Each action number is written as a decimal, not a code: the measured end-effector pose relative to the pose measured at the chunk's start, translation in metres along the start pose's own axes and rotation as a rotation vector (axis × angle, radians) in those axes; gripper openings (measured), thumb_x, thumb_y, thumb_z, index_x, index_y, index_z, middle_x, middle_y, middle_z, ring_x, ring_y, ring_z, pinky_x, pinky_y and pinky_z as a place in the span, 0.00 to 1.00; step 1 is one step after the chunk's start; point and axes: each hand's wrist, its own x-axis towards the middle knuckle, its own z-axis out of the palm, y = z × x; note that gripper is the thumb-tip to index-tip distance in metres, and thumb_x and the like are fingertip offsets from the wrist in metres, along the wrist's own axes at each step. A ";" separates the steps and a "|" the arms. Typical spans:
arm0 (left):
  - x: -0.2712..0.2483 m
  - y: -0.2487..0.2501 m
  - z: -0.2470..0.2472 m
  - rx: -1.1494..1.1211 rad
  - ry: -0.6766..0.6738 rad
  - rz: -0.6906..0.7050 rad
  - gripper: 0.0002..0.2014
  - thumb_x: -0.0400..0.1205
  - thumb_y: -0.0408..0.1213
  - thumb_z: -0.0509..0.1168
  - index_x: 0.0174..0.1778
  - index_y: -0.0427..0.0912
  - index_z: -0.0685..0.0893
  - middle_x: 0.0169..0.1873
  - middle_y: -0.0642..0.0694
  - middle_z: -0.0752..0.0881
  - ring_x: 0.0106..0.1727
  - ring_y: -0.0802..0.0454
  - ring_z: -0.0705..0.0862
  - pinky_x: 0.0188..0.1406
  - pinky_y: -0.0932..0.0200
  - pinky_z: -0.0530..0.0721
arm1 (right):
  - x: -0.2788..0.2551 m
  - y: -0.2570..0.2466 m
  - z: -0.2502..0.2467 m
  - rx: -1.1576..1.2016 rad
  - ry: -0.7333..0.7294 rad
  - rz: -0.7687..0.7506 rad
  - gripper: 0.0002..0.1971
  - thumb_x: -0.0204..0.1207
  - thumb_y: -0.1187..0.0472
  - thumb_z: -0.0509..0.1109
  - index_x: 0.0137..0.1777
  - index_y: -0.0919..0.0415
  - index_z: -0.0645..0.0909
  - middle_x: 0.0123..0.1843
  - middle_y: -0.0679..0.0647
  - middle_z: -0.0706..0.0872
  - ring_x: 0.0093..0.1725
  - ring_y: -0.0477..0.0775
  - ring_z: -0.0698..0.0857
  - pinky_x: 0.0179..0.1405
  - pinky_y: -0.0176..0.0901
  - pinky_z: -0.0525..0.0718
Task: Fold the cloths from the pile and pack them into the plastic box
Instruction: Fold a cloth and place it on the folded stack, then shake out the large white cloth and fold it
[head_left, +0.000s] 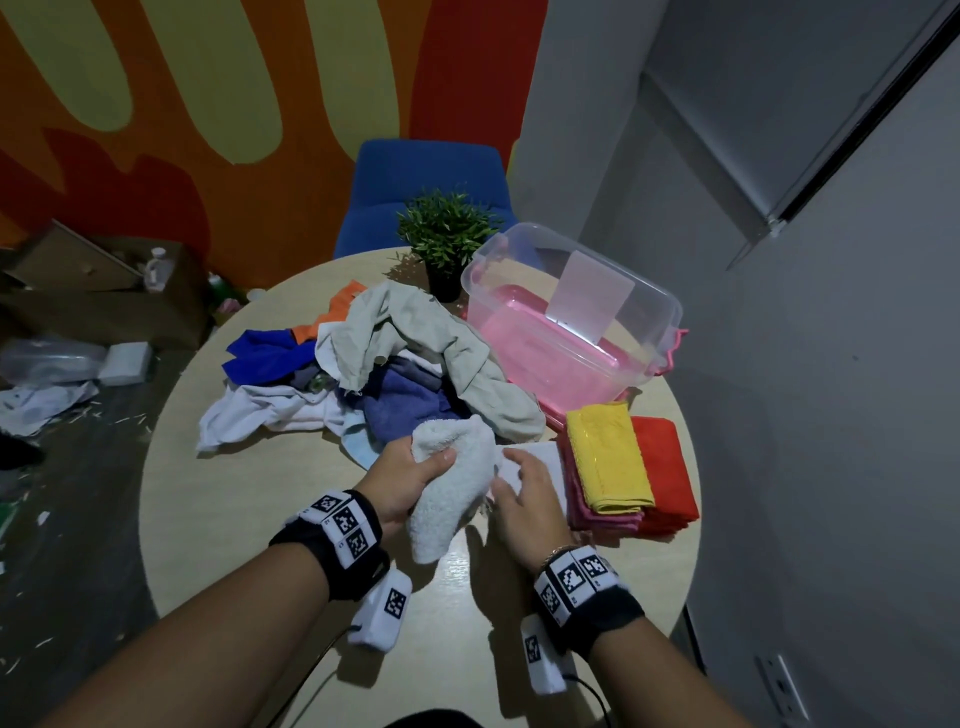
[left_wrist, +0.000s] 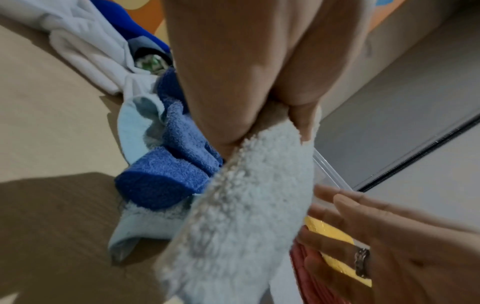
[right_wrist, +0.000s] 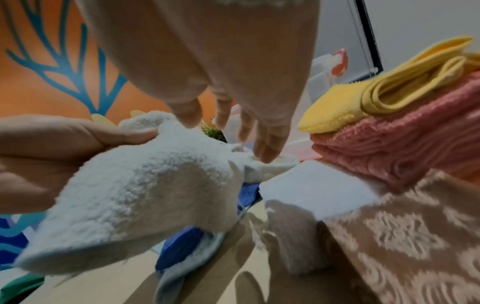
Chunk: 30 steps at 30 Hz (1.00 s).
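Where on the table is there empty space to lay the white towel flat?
Bare table lies left of the left hand, below the cloth pile, and along the near edge between both wrists. It is crowded to the right: the right hand is beside the folded stack, with the plastic box behind.

The white towel (head_left: 451, 493) is fluffy, looped terry cloth. The plastic box (head_left: 571, 317) is clear, glossy plastic over a pink base. The bench (head_left: 249, 519) at lower left looks like pale, smooth wood laminate with a faint sheen. The yellow cloth (head_left: 608, 457) looks finely napped and matt.
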 end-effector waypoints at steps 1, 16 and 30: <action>0.000 0.000 0.001 -0.036 -0.012 -0.019 0.16 0.85 0.27 0.65 0.69 0.33 0.82 0.62 0.34 0.88 0.66 0.33 0.86 0.69 0.36 0.81 | -0.003 0.001 0.003 0.011 -0.053 0.004 0.23 0.86 0.57 0.63 0.80 0.56 0.68 0.78 0.52 0.71 0.70 0.43 0.71 0.71 0.36 0.66; 0.016 0.003 0.034 -0.241 -0.181 -0.121 0.22 0.83 0.26 0.65 0.74 0.28 0.76 0.69 0.28 0.82 0.71 0.31 0.81 0.72 0.38 0.80 | 0.004 0.018 -0.023 0.341 0.150 0.133 0.18 0.87 0.52 0.62 0.75 0.49 0.70 0.75 0.46 0.74 0.74 0.46 0.73 0.76 0.46 0.71; 0.073 -0.043 0.057 0.182 0.125 -0.300 0.14 0.84 0.32 0.70 0.63 0.30 0.84 0.55 0.32 0.90 0.54 0.36 0.90 0.59 0.33 0.86 | 0.007 0.040 -0.078 0.062 0.496 -0.029 0.15 0.81 0.64 0.68 0.65 0.51 0.79 0.69 0.46 0.77 0.72 0.53 0.74 0.73 0.53 0.73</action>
